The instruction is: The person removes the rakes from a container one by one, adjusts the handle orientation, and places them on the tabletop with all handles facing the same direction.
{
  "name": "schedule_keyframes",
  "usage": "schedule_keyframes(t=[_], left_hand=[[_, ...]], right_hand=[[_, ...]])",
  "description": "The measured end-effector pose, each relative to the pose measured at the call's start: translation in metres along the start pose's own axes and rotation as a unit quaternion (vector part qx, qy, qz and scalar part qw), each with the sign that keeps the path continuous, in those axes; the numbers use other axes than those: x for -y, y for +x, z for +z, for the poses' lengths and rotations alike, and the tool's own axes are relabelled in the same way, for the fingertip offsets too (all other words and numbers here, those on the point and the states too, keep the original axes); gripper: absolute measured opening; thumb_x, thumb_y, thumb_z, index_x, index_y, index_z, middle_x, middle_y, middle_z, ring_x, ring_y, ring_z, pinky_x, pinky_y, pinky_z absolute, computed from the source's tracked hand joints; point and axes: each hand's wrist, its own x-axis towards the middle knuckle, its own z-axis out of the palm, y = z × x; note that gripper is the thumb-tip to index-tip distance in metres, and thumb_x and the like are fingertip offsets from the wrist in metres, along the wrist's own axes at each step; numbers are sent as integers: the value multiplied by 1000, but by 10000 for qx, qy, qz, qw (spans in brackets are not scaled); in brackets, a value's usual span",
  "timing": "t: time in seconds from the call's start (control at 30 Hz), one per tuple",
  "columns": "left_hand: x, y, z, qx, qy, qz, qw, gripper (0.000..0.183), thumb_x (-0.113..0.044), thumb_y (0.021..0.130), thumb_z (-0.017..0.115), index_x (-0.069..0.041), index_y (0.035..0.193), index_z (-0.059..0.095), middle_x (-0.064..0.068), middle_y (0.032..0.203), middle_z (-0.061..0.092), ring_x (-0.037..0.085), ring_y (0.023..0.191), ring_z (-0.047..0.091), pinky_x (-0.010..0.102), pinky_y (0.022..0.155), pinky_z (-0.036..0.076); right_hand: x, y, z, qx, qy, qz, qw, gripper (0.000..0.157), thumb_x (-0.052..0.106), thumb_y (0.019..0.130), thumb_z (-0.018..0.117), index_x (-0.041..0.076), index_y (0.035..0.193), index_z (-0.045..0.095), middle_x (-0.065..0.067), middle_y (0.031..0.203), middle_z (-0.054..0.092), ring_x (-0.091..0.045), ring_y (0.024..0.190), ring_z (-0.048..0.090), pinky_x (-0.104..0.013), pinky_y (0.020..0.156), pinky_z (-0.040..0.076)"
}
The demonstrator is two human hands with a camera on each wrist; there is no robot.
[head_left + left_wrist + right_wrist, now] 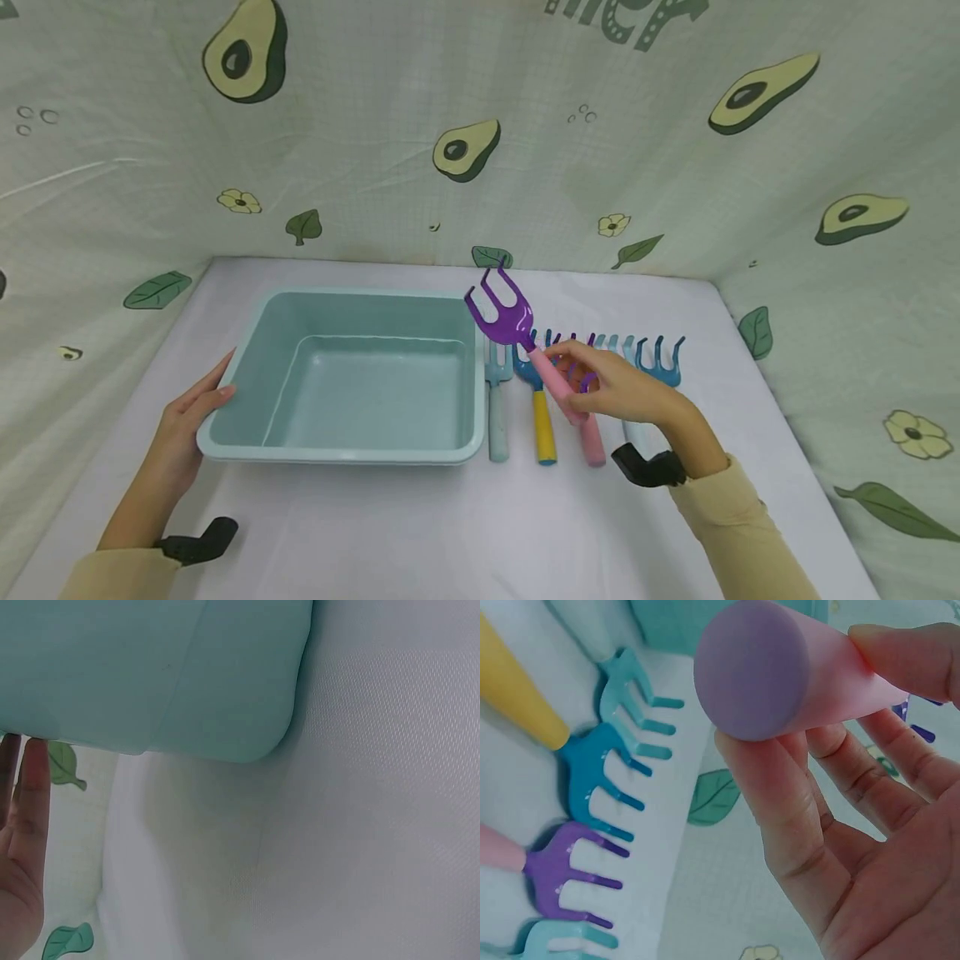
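Observation:
My right hand (618, 385) holds a small garden fork by its pink handle (553, 382). The fork's purple head (512, 322) tilts up and left, overlapping the basin's right rim in the head view. In the right wrist view, the thumb and fingers pinch the handle, whose round butt end (751, 671) faces the camera. My left hand (183, 425) grips the left side of a pale teal basin (341, 456), thumb at the rim and fingers along the outer wall. In the left wrist view, straight fingers (31, 802) touch the basin's wall (217, 682).
Right of the basin lies a row of garden forks: a light teal one (498, 425), a blue one with yellow handle (545, 429), a purple one with pink handle (592, 442), another light one, and a blue head (660, 371). Avocado-print cloth (375, 167) walls the white table.

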Motion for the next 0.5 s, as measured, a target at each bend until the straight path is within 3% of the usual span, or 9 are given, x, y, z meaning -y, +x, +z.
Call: schedule_keyframes(t=[0.3, 0.5], left_hand=[[0, 0, -1, 53, -25, 12, 10000, 52, -27, 97, 46, -33, 145, 29, -13, 153, 19, -6, 106, 42, 15, 70, 46], [-1, 0, -1, 45, 35, -69, 10000, 52, -29, 97, 45, -34, 146, 27, -12, 154, 15, -5, 107, 40, 14, 70, 46]], right_hand=[[-46, -42, -10, -559, -123, 634, 9963, 52, 14, 84, 64, 9, 131, 42, -5, 96, 57, -20, 86, 52, -29, 67, 47], [-70, -71, -18, -897, -66, 665, 9937, 55, 12, 85, 64, 1, 132, 39, -7, 93, 57, -12, 83, 53, -26, 64, 49]])
